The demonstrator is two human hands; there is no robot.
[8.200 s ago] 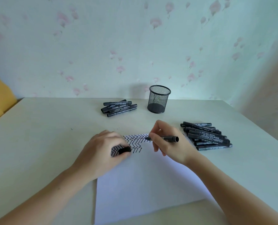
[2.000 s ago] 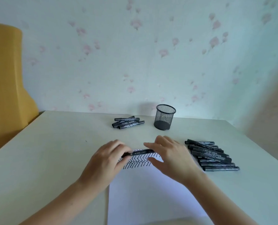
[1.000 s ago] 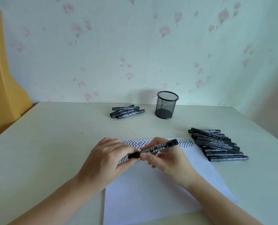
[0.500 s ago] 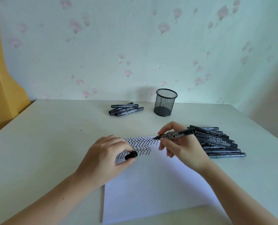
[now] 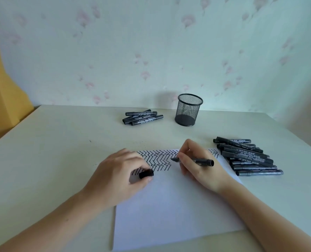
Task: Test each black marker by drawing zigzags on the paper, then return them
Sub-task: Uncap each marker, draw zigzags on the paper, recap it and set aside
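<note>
Step in hand, by judgement: test stroke w/ one marker, cap off. Marker (image 5: pixel 193 160) is gripped in right hand (image 5: pixel 199 167), fingers curled round barrel, nib pointed left and set at right edge of zigzags (image 5: pixel 158 160) near top of paper (image 5: pixel 169 206); whether nib is touching sheet can't be told. Cap (image 5: pixel 146 174) is pinched in left hand (image 5: pixel 118 176), between thumb and curled fingers; hand is rested on paper's upper-left corner, partly over the drawn rows, so sheet is prob. held steady by it. Big pile (image 5: pixel 245 157) of capped markers is seen just right of paper, on table (image 5: pixel 51 160); small pile (image 5: pixel 143 118) lies far side, left of mesh cup (image 5: pixel 188 110), which looks empty. Which pile is tested vs. untested can't be told for sure; small one is judged the done lot. Next move, as judged: a fresh zigzag to be drawn beside or under existing rows, w/ light even pressure, then cap to be pushed back on and marker laid w/ the done lot. Many markers left, so task judged early-to-mid.
</note>
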